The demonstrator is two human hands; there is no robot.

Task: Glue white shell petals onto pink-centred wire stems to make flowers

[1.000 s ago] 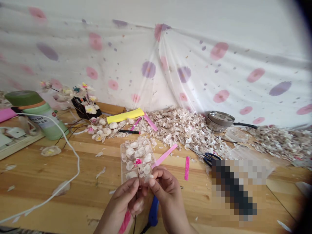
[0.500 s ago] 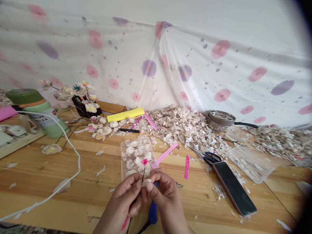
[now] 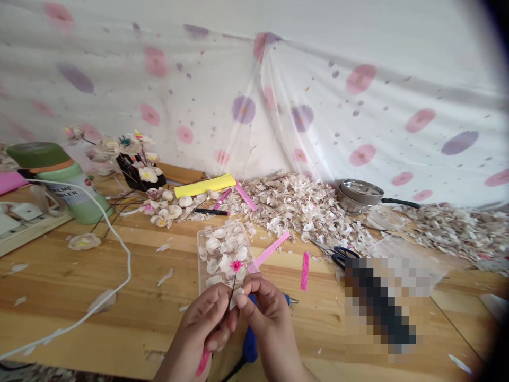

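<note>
Left hand [image 3: 204, 326] and right hand [image 3: 267, 313] pinch the stem [image 3: 231, 288], now raised and shifted right over the tray [image 3: 199, 253]; grip unchanged.

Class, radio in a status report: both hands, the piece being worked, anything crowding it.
Left hand and right hand both pinching wire stem, pink bud on top. Petal tray just behind. Blue glue gun lying under the hands.

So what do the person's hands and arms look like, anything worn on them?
The left hand and right hand are bare, with no gloves, rings, watch or sleeves showing down to the picture's bottom edge. The nails look short and unpainted.
</note>
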